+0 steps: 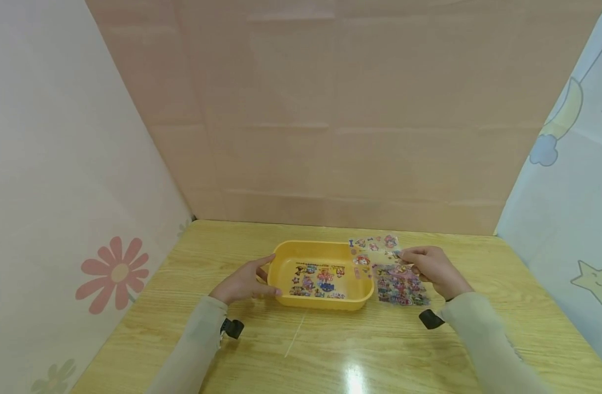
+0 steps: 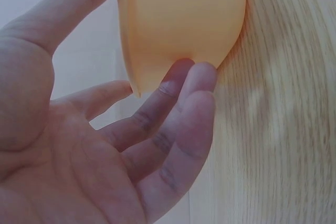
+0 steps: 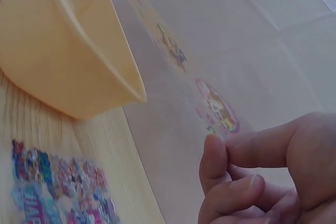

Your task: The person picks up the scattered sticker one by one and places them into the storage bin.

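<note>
A yellow plastic basin [image 1: 320, 302] stands on the table, with printed clear sticker sheets [image 1: 318, 282] lying inside. At its left end, my left hand [image 1: 247, 280] holds the rim with the thumb at the front and the index finger further back. In the left wrist view the other fingertips [image 2: 202, 74] touch the basin's outer wall. My right hand [image 1: 434, 267] pinches the edge of a clear sticker sheet [image 1: 374, 244] between thumb and index finger. That sheet is raised and partly overlaps the basin's right end. Below it, more colourful sticker sheets [image 1: 401, 287] lie on the table.
The wooden table [image 1: 301, 350] meets a beige back wall [image 1: 330, 137]. White side panels stand left and right, one with a pink flower [image 1: 119, 273], the other with a star [image 1: 596, 282]. Each wrist wears a black strap device.
</note>
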The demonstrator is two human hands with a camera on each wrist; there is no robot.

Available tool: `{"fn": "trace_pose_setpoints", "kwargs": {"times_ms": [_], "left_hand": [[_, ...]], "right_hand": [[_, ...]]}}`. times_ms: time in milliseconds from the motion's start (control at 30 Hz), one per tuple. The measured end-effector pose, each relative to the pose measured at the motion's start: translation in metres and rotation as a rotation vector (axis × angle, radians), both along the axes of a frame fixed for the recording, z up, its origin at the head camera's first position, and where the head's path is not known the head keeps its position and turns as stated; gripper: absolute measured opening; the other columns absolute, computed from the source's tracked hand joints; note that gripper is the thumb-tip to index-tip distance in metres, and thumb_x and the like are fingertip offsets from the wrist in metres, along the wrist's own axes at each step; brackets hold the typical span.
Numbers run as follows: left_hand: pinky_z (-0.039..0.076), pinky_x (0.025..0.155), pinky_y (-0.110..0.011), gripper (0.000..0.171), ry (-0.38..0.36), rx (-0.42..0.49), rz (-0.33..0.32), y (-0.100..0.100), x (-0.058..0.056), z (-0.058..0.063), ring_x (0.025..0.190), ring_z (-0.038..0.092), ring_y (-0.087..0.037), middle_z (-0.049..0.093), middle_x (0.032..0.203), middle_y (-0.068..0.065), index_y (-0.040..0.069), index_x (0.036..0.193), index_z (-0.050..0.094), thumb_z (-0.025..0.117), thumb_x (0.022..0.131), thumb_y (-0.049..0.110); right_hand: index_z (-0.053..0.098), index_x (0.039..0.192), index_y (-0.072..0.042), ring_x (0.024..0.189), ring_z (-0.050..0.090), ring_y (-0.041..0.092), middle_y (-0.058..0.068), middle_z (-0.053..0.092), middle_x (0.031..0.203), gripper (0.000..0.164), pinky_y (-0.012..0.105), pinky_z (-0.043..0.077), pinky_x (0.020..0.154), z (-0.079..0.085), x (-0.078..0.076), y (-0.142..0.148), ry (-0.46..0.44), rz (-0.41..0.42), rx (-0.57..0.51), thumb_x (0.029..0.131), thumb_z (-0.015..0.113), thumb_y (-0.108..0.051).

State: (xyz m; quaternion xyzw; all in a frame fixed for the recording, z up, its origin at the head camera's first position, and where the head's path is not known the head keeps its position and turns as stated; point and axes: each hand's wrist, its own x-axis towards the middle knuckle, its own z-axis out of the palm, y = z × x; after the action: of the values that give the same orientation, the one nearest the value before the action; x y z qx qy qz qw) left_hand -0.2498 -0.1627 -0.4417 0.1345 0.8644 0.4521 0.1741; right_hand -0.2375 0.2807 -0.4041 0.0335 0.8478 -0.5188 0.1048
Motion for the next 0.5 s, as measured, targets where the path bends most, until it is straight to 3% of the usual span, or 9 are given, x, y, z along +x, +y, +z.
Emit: {"fn": "trace_pose_setpoints", "kwargs": {"times_ms": [300, 500], "left_hand": [[0.051, 0.063, -0.034, 0.103, 0.003, 0.005, -0.002, -0.001, 0.0, 0.0, 0.078, 0.059, -0.021, 0.06, 0.105, -0.014, 0.014, 0.159, 0.029, 0.089, 0.076, 0.029], [0.052, 0.064, -0.034, 0.103, 0.002, -0.003, 0.0, -0.001, 0.001, 0.0, 0.079, 0.059, -0.021, 0.06, 0.106, -0.013, 0.015, 0.159, 0.029, 0.089, 0.077, 0.03]], "right_hand": [[0.062, 0.13, 0.006, 0.054, 0.04, 0.008, 0.013, 0.067, 0.111, 0.041, 0.027, 0.039, 0.049, 0.004, -0.006, -0.028, 0.016, -0.003, 0.004, 0.104, 0.055, -0.025], [0.064, 0.129, 0.003, 0.052, 0.036, 0.008, 0.015, 0.068, 0.113, 0.038, 0.029, 0.038, 0.05, 0.0, -0.011, -0.042, 0.008, 0.018, -0.014, 0.104, 0.055, -0.025]]}}
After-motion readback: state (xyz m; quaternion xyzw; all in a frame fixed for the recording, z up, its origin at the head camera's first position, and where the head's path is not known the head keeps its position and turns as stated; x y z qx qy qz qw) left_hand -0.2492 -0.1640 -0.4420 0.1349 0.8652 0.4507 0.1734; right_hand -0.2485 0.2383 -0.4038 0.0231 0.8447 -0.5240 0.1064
